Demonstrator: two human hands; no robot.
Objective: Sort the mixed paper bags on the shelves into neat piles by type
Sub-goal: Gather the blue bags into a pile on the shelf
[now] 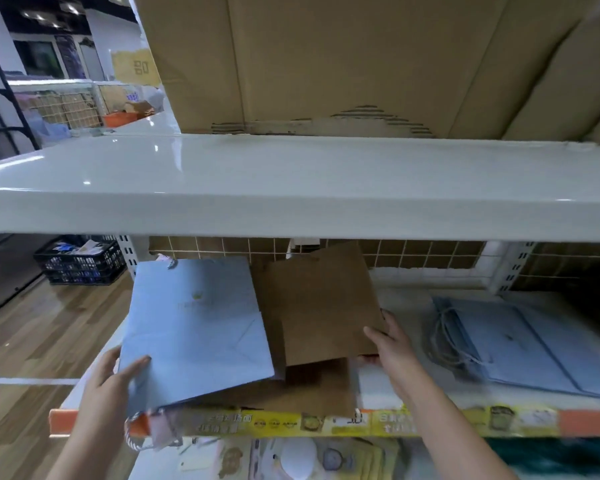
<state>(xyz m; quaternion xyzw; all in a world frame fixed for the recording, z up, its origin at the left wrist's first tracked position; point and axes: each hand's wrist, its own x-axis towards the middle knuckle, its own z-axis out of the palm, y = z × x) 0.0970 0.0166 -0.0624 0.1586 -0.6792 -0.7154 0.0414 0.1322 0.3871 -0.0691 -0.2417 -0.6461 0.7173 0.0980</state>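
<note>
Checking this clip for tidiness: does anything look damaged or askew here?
Yes. The cardboard box on the upper shelf has its bottom edge torn, corrugation exposed. Below, a cord handle dangles over the shelf's front edge strip.

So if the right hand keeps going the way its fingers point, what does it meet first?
The right hand already grips the brown bag; pushing on up-left, it would probably press that bag into the blue bag, though depth is unclear.

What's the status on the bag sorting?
Left hand holding blue bag. Right hand holding brown bag. Blue pile at right. Nothing blocking.
</note>
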